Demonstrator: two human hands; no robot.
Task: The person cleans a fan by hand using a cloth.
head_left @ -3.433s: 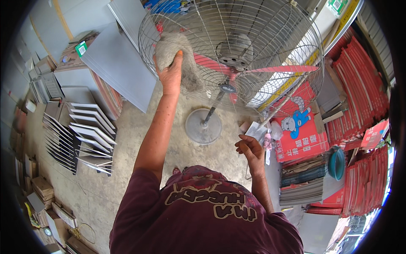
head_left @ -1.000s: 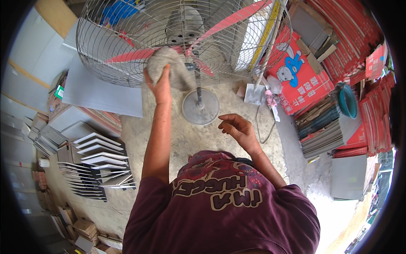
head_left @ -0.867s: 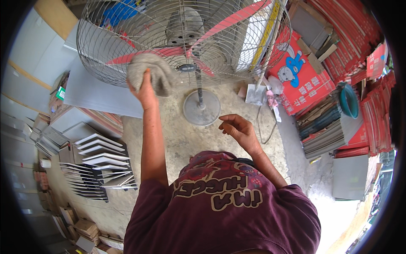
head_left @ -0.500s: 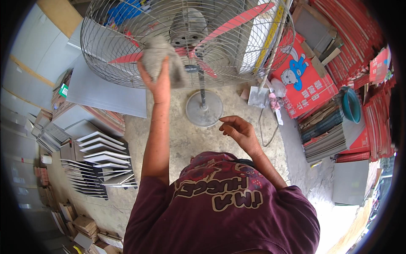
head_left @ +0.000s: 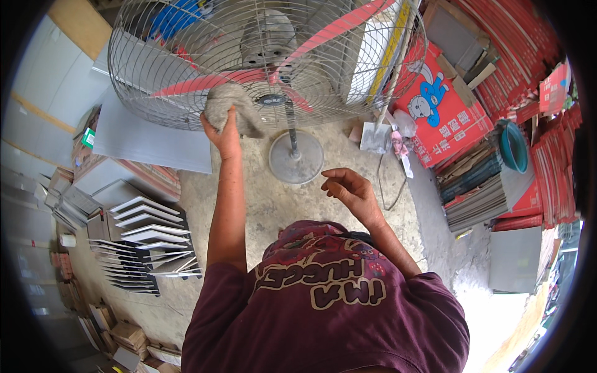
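A large standing fan with a wire cage and red blades fills the top of the head view. My left hand reaches up to the lower left front of its cage. Bunched in its fingers is a grey cloth, which lies over the wires close to the round hub badge. Below and to the right, my right hand hangs in front of my body. Its fingers are loosely bent, with a gap between thumb and forefinger, and nothing shows in them. The fan's round grey base rests on the concrete floor.
Grey panels lean at the left beside a rack of white-edged boards. To the right are a red printed carton, stacked red cardboard and a teal basin. A cable loops on the floor.
My left hand has moved down the cage with the grey cloth, which now looks more bunched. The surroundings have shifted slightly in view. My right hand stays as it was.
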